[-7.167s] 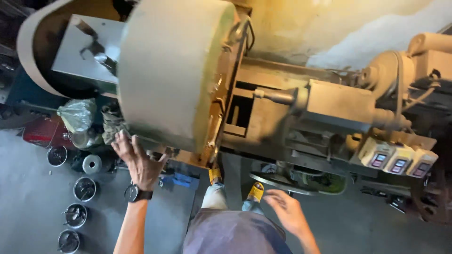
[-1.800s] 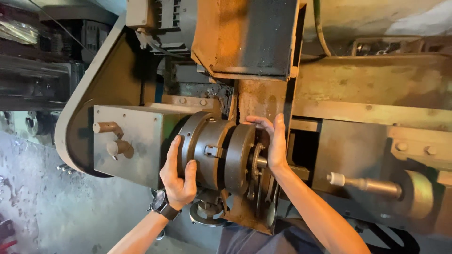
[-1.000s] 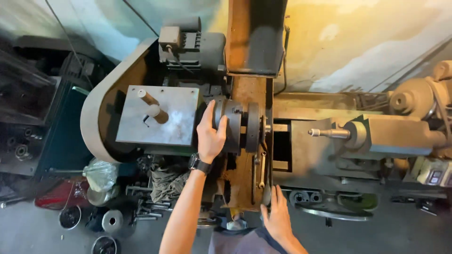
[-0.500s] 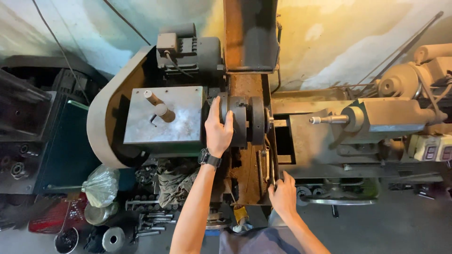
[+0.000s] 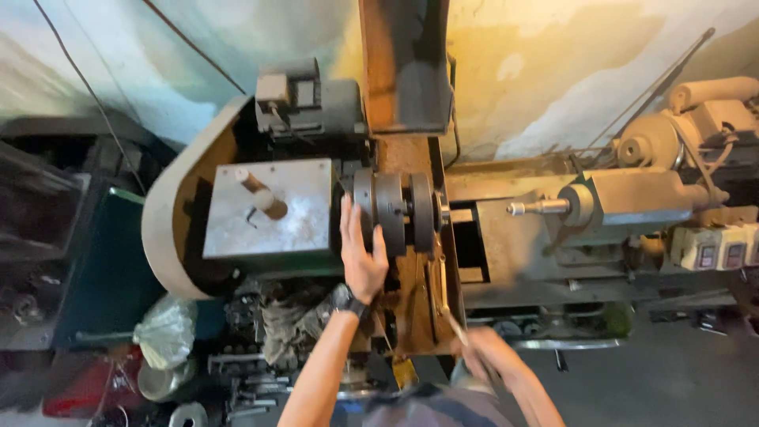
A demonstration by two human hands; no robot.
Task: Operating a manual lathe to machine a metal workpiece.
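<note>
I look down on an old metal lathe. Its dark round chuck (image 5: 391, 212) sits at the middle, beside a grey gearbox housing (image 5: 269, 209). My left hand (image 5: 361, 257), with a black watch on the wrist, lies on the chuck's left rim, with the fingers up along it and the thumb wrapped round. My right hand (image 5: 488, 356) is low at the lathe's front edge and blurred. A thin pale rod (image 5: 452, 323) runs up from it; I cannot tell whether the hand grips it. The tailstock (image 5: 624, 202) points its spindle at the chuck from the right.
A curved belt guard (image 5: 170, 229) wraps the left end. A rusty upright column (image 5: 403, 63) stands behind the chuck. A plastic bag (image 5: 164, 332), rags and metal parts lie on the floor at lower left. Pale switch boxes (image 5: 715, 247) hang at the right.
The view has pulled back and shifted since half a second ago. My left hand stays on the chuck. My right hand has dropped lower toward the lathe's front edge.
</note>
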